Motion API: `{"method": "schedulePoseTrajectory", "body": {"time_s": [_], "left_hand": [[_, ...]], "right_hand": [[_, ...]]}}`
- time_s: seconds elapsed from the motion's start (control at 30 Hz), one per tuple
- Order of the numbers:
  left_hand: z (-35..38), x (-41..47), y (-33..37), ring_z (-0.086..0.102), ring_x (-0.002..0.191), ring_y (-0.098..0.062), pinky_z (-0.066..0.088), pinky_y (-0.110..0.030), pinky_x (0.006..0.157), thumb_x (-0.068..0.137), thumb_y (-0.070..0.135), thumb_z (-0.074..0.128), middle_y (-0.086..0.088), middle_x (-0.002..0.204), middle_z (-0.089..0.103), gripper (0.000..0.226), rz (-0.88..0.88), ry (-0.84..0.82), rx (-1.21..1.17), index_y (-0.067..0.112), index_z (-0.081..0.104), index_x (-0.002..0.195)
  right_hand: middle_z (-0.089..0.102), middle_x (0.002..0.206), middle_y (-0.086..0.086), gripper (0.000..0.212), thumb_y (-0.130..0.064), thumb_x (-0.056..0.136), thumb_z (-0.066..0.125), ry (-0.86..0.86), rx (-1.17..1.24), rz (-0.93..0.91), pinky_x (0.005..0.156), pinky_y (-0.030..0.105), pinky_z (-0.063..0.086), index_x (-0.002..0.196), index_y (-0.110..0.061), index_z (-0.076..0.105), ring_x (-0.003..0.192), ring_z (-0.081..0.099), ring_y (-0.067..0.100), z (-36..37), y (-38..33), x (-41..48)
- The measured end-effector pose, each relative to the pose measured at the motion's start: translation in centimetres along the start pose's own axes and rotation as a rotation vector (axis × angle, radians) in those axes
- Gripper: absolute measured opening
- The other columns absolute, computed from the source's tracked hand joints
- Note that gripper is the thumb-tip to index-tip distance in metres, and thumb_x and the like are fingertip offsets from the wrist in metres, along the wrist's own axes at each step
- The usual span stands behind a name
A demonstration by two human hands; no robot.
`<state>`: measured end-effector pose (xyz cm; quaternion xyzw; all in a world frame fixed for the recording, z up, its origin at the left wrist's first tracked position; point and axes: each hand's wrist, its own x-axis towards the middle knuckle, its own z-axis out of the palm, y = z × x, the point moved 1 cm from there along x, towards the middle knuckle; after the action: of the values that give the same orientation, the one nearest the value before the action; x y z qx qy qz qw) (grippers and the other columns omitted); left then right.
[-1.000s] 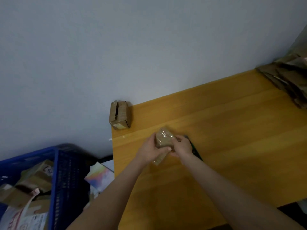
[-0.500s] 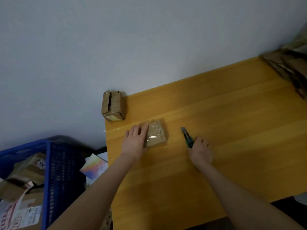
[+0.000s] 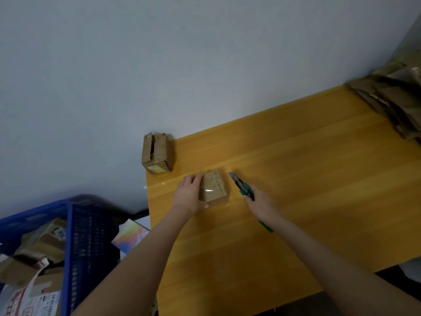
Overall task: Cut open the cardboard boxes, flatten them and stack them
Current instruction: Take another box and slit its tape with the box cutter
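Note:
A small taped cardboard box (image 3: 214,187) lies on the yellow wooden table (image 3: 307,179). My left hand (image 3: 190,193) rests against its left side, fingers along the edge and thumb at its near corner. My right hand (image 3: 260,205) grips a green utility knife (image 3: 242,185) just right of the box, with the blade pointing away toward the wall. A second cardboard box (image 3: 157,155) stands at the table's far left corner with its top flaps partly open.
A pile of flattened cardboard (image 3: 391,103) sits at the table's far right by the wall. Left of the table, a blue plastic crate (image 3: 75,242) holds several more boxes. A colourful sheet (image 3: 131,234) lies between crate and table.
Both hands held the small box a second ago. The box now lies flat on the table under my left hand, and my right hand has picked up the knife and lifted its blade beside the box.

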<state>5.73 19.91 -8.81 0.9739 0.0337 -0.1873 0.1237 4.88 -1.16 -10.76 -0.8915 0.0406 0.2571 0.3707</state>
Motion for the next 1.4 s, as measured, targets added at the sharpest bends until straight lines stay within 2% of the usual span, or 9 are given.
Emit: {"method": "schedulePoseTrajectory", "body": {"time_s": [0.13, 0.23, 0.37, 0.47, 0.63, 0.83, 0.97, 1.13, 1.4], "left_hand": [[-0.1, 0.4, 0.0, 0.030, 0.137, -0.025, 0.032, -0.039, 0.113, 0.071, 0.027, 0.084, -0.003, 0.148, 0.032, 0.101, -0.015, -0.018, -0.014, 0.024, 0.022, 0.151], [0.0, 0.5, 0.0, 0.029, 0.138, -0.025, 0.031, -0.039, 0.113, 0.070, 0.027, 0.084, -0.003, 0.148, 0.032, 0.102, -0.022, -0.023, -0.020, 0.024, 0.022, 0.151], [0.0, 0.6, -0.1, 0.030, 0.137, -0.025, 0.033, -0.039, 0.112, 0.070, 0.027, 0.084, -0.002, 0.147, 0.033, 0.101, -0.021, -0.016, -0.015, 0.025, 0.023, 0.151], [0.1, 0.6, -0.1, 0.031, 0.137, -0.025, 0.034, -0.039, 0.111, 0.070, 0.027, 0.084, -0.002, 0.147, 0.033, 0.101, -0.022, -0.014, -0.017, 0.025, 0.023, 0.150], [0.2, 0.5, -0.1, 0.032, 0.136, -0.026, 0.034, -0.040, 0.111, 0.070, 0.027, 0.084, -0.002, 0.145, 0.035, 0.100, -0.020, 0.003, -0.016, 0.026, 0.024, 0.150], [0.2, 0.4, -0.1, 0.033, 0.135, -0.025, 0.034, -0.038, 0.109, 0.069, 0.028, 0.085, -0.001, 0.145, 0.036, 0.098, -0.025, 0.025, -0.022, 0.026, 0.027, 0.149], [0.3, 0.4, 0.0, 0.033, 0.135, -0.025, 0.036, -0.038, 0.109, 0.069, 0.027, 0.085, -0.001, 0.145, 0.036, 0.098, -0.031, 0.025, -0.020, 0.026, 0.028, 0.149], [0.3, 0.4, 0.0, 0.032, 0.136, -0.024, 0.037, -0.037, 0.108, 0.069, 0.029, 0.085, 0.000, 0.146, 0.036, 0.099, -0.035, 0.025, 0.004, 0.027, 0.027, 0.149], [0.3, 0.7, -0.1, 0.031, 0.136, -0.024, 0.036, -0.038, 0.107, 0.070, 0.031, 0.084, 0.000, 0.146, 0.035, 0.100, -0.045, -0.001, 0.012, 0.026, 0.025, 0.150]], "right_hand": [[0.063, 0.115, 0.003, 0.048, -0.025, 0.097, 0.050, 0.063, -0.190, -0.029, 0.065, 0.033, 0.052, 0.141, -0.032, 0.034, 0.082, 0.060, 0.021, -1.1, -0.1, -0.5], [0.060, 0.122, 0.000, 0.050, -0.024, 0.097, 0.051, 0.062, -0.235, -0.072, 0.061, 0.028, 0.046, 0.143, -0.034, 0.034, 0.085, 0.057, 0.017, -1.2, -0.7, -0.3], [0.058, 0.125, -0.001, 0.050, -0.023, 0.097, 0.050, 0.042, -0.245, -0.098, 0.063, 0.027, 0.044, 0.143, -0.036, 0.036, 0.097, 0.060, 0.019, -1.4, -1.1, 0.4], [0.059, 0.127, -0.002, 0.051, -0.024, 0.098, 0.050, 0.021, -0.232, -0.107, 0.060, 0.026, 0.044, 0.145, -0.037, 0.035, 0.095, 0.060, 0.018, -1.5, -0.8, 0.7], [0.059, 0.128, -0.002, 0.053, -0.026, 0.098, 0.050, -0.010, -0.205, -0.107, 0.070, 0.031, 0.053, 0.146, -0.039, 0.033, 0.092, 0.061, 0.018, -2.0, -0.5, 0.9], [0.059, 0.128, -0.003, 0.053, -0.024, 0.098, 0.050, -0.062, -0.219, -0.135, 0.054, 0.023, 0.039, 0.147, -0.036, 0.033, 0.080, 0.056, 0.014, -2.5, -0.4, 1.0], [0.054, 0.136, -0.001, 0.053, -0.023, 0.098, 0.051, -0.098, -0.217, -0.148, 0.067, 0.026, 0.044, 0.148, -0.033, 0.033, 0.096, 0.060, 0.019, -2.6, -0.4, 0.5], [0.057, 0.130, 0.003, 0.053, -0.018, 0.098, 0.051, -0.127, -0.207, -0.166, 0.073, 0.031, 0.049, 0.147, -0.030, 0.034, 0.091, 0.060, 0.020, -3.3, -1.2, 0.1], [0.059, 0.122, 0.001, 0.052, -0.021, 0.100, 0.046, -0.149, -0.349, -0.156, 0.054, 0.023, 0.037, 0.148, -0.031, 0.031, 0.071, 0.052, 0.011, -3.9, -1.0, -1.9]]}}
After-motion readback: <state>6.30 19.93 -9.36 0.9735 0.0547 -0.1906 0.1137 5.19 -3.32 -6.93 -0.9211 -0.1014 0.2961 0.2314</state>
